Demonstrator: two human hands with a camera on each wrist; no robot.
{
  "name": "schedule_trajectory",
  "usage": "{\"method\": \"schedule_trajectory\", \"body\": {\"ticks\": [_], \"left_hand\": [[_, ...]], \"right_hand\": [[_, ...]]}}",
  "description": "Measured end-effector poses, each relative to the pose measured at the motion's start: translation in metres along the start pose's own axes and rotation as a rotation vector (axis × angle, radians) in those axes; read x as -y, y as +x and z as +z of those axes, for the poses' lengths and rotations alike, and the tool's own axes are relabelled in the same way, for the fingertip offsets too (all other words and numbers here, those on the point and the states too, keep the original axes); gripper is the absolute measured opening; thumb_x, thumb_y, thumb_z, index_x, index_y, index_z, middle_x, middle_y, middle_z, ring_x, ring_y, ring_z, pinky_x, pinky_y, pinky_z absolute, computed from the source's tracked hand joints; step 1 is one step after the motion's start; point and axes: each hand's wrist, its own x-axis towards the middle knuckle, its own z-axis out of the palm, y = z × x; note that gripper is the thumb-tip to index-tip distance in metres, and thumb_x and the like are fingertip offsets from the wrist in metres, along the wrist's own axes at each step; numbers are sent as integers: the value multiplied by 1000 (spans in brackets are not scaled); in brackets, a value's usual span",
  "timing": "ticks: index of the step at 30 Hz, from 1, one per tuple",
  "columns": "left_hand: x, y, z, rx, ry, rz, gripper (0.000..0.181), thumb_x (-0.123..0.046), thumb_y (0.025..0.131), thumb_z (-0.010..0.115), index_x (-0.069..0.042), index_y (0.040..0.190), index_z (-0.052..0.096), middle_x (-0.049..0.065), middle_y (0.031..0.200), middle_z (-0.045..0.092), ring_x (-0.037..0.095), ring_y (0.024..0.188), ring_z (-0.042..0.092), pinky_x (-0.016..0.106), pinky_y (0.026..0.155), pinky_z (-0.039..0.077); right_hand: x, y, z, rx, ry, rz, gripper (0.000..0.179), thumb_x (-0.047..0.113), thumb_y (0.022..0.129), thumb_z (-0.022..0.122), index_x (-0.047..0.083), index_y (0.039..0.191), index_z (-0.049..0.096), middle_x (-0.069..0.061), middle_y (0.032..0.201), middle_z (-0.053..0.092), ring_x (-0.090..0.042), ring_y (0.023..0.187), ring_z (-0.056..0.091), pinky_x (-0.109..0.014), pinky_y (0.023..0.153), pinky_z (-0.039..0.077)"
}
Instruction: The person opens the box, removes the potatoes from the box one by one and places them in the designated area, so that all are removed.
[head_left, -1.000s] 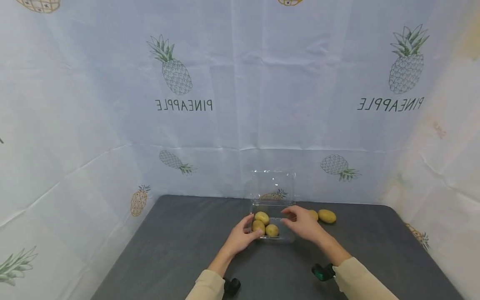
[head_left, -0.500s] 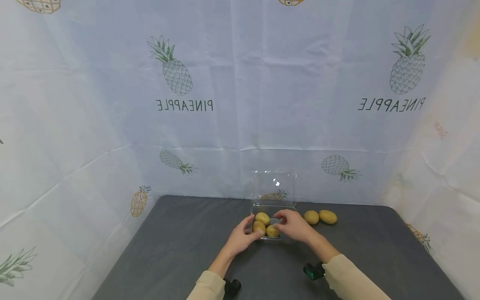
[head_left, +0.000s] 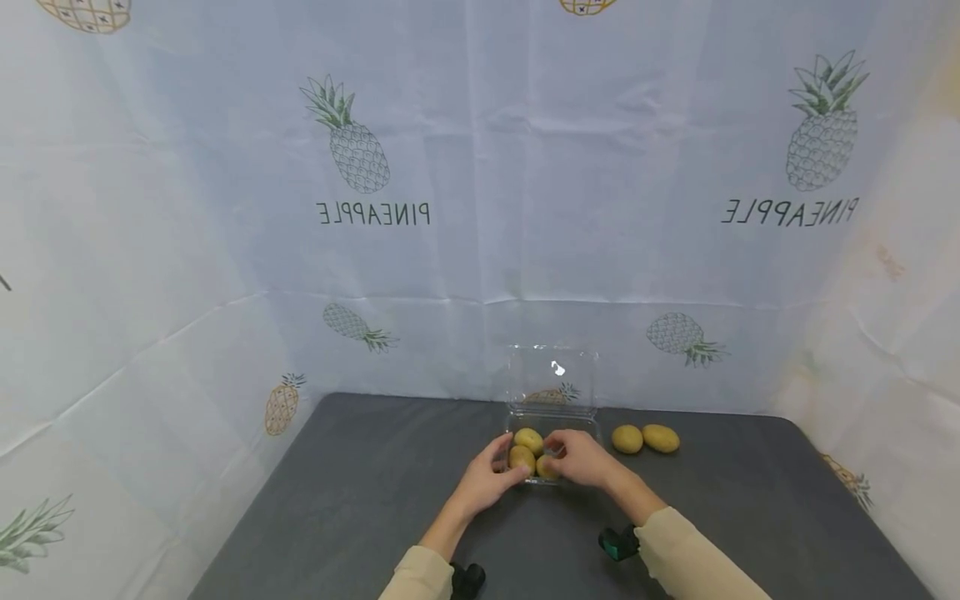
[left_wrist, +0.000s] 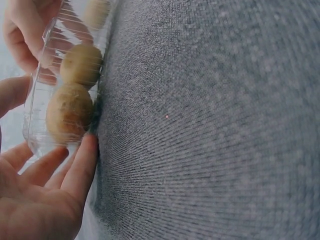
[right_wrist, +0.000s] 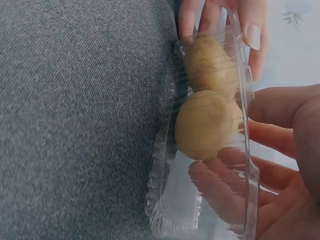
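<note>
A clear plastic clamshell container [head_left: 572,483] stands at the table's back with its lid [head_left: 553,367] raised. Three potatoes lie inside: one at the back [head_left: 528,442], one at front left [head_left: 521,457], one at front right [head_left: 547,468]. My left hand [head_left: 482,482] holds the container's left end, fingers on the wall [left_wrist: 65,185] and thumb near the rim. My right hand [head_left: 583,458] reaches over the open base; in the right wrist view its thumb and fingers [right_wrist: 220,187] lie round the front right potato [right_wrist: 202,125], partly hidden behind the clear wall.
Two more potatoes, a rounder one [head_left: 627,439] and a longer one [head_left: 661,438], lie on the dark grey table [head_left: 360,500] right of the container. A white pineapple-print cloth [head_left: 480,208] hangs close behind and along both sides.
My right hand has moved left and slightly down, from the container's right side to the front right potato, uncovering the rounder potato outside. My left hand stays at the container's left end.
</note>
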Motion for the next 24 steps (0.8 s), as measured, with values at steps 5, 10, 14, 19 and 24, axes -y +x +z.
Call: {"method": "schedule_trajectory", "body": {"ticks": [5, 10, 14, 19, 24], "left_hand": [[-1, 0, 2, 0, 4, 0, 71, -33, 96, 73, -7, 155, 43, 24, 151, 46, 44, 127, 56, 55, 97, 52], [-1, 0, 4, 1, 3, -12, 71, -33, 97, 72, -7, 155, 42, 24, 152, 46, 44, 127, 56, 56, 98, 51], [-1, 0, 4, -8, 3, -9, 71, -33, 96, 73, -7, 154, 43, 24, 151, 46, 44, 127, 57, 56, 97, 51], [1, 1, 3, -18, 5, -12, 71, -33, 95, 74, -8, 154, 44, 24, 151, 47, 45, 126, 57, 56, 97, 51], [2, 2, 3, -25, 7, -7, 71, -33, 94, 75, -8, 153, 45, 24, 150, 48, 45, 126, 57, 56, 97, 51]], "right_hand": [[-3, 1, 3, 24, -28, 19, 31, 13, 88, 77, 0, 115, 71, -7, 102, 70, -22, 90, 64, -43, 76, 56], [-5, 3, 7, 14, -49, 47, 32, 9, 83, 80, 1, 114, 72, -4, 97, 69, -17, 83, 62, -41, 73, 55], [-5, 3, 8, -16, -54, 44, 32, 9, 81, 82, 2, 111, 73, -5, 96, 70, -18, 83, 63, -42, 73, 56], [-3, 4, 7, -39, -52, 0, 31, 9, 79, 82, 3, 108, 73, -5, 95, 69, -18, 82, 63, -41, 71, 55], [-1, 1, 7, -75, -69, -30, 28, 11, 79, 83, 4, 105, 74, -2, 94, 65, -16, 84, 60, -40, 74, 54]]}}
